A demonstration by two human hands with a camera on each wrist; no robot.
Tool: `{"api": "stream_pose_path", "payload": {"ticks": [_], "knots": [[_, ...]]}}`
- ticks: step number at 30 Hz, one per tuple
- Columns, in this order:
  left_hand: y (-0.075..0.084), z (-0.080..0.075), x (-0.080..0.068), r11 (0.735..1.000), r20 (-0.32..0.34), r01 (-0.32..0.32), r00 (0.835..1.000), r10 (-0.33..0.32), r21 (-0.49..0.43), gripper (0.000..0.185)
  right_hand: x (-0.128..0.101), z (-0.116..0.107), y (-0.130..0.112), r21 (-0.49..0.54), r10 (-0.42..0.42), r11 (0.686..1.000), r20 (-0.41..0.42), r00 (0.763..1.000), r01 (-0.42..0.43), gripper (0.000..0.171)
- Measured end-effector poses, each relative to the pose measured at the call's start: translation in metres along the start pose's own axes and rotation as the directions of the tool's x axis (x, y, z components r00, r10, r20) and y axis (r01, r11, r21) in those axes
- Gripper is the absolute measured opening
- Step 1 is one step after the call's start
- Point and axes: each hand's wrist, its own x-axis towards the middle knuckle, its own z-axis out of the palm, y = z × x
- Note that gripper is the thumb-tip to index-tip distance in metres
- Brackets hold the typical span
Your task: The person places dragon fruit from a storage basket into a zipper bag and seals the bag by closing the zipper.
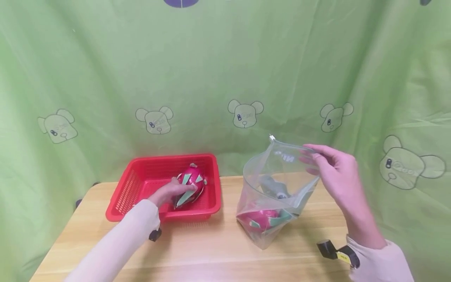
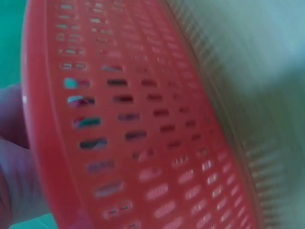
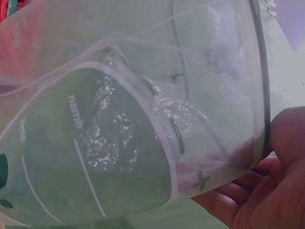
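My left hand (image 1: 168,192): fingers curled round a dragon fruit (image 1: 190,185) in the red basket (image 1: 121,196), back-left of the table (image 1: 218,246); my right hand (image 1: 332,166): pinching the rim of the clear bag (image 1: 278,172) (second dragon fruit (image 1: 258,218) inside), table's right.

My head view is bright and evenly lit; soft shadows fall beneath the red basket (image 1: 163,203). My wrist views blur.

A staged recording corner: bear-print green backdrop cloth (image 1: 225,78) behind wooden table (image 1: 218,250).
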Motion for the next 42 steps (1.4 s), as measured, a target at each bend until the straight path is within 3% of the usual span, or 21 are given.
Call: {"api": "stream_pose_path", "payload": {"ticks": [4, 6, 8, 13, 16, 19, 22, 28, 35, 42], "knots": [[-0.003, -0.001, 0.001, 0.999, -0.025, 0.024, 0.999, -0.023, 0.038, 0.093, -0.001, 0.001, 0.001, -0.002, 0.003, 1.000, 0.002, 1.000, -0.002, 0.037], [-0.005, -0.002, 0.001, 0.996, -0.063, -0.005, 0.998, 0.011, 0.089, 0.088, -0.001, 0.001, 0.002, -0.004, 0.001, 1.000, 0.003, 1.000, -0.001, 0.037], [-0.005, -0.003, 0.000, 0.986, -0.113, -0.068, 0.990, 0.085, 0.149, 0.087, -0.001, 0.000, 0.002, -0.006, -0.002, 1.000, 0.002, 1.000, 0.002, 0.037], [-0.008, -0.007, 0.000, 0.910, -0.186, -0.225, 0.935, 0.302, 0.348, 0.078, -0.002, -0.003, 0.003, -0.005, -0.007, 1.000, 0.006, 1.000, 0.007, 0.037], [-0.010, -0.006, 0.001, 0.870, -0.170, -0.258, 0.919, 0.355, 0.420, 0.075, -0.001, -0.004, 0.003, 0.009, -0.003, 1.000, 0.009, 1.000, 0.003, 0.037], [-0.009, -0.002, 0.003, 0.857, -0.159, -0.266, 0.917, 0.366, 0.442, 0.078, -0.001, -0.004, 0.002, 0.022, -0.002, 1.000, 0.005, 1.000, 0.002, 0.037], [-0.006, 0.003, 0.005, 0.863, -0.146, -0.264, 0.923, 0.355, 0.431, 0.082, -0.002, -0.003, 0.001, 0.022, -0.004, 1.000, -0.003, 1.000, 0.004, 0.037], [-0.006, 0.008, 0.009, 0.899, -0.172, -0.200, 0.943, 0.284, 0.389, 0.090, -0.004, -0.001, 0.002, 0.028, -0.001, 1.000, -0.010, 1.000, 0.001, 0.036], [-0.007, 0.012, 0.011, 0.901, -0.221, -0.200, 0.928, 0.300, 0.385, 0.090, -0.004, 0.003, -0.002, 0.035, 0.004, 0.999, -0.021, 1.000, -0.003, 0.036], [-0.008, 0.010, 0.017, 0.941, -0.245, -0.229, 0.925, 0.290, 0.249, 0.084, -0.004, 0.006, -0.003, 0.064, 0.007, 0.998, -0.015, 1.000, -0.006, 0.036]]}}
